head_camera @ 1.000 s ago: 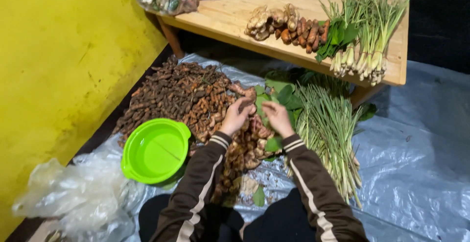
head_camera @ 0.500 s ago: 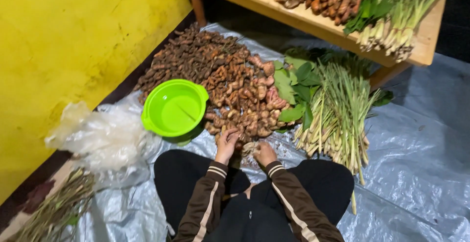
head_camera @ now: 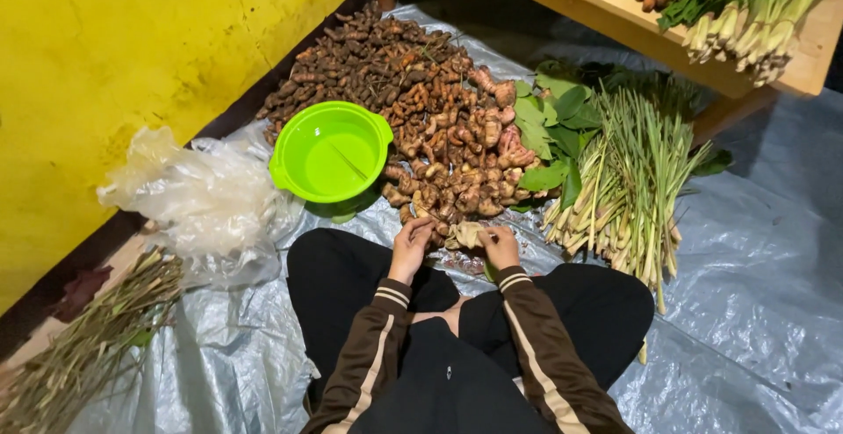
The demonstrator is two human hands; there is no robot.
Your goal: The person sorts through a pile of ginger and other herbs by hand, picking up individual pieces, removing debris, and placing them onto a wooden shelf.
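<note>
Hands at frame centre: left hand (head_camera: 411, 243) and right hand (head_camera: 500, 244) both closed on pale root piece (head_camera: 467, 234), at near edge of root pile (head_camera: 439, 136). Green bowl (head_camera: 330, 151) left of pile.

place: market produce stall | signs: root heap (head_camera: 421, 109) on tarp (head_camera: 755, 294), lemongrass bundles (head_camera: 628, 179), wooden display table (head_camera: 615, 17)
</note>
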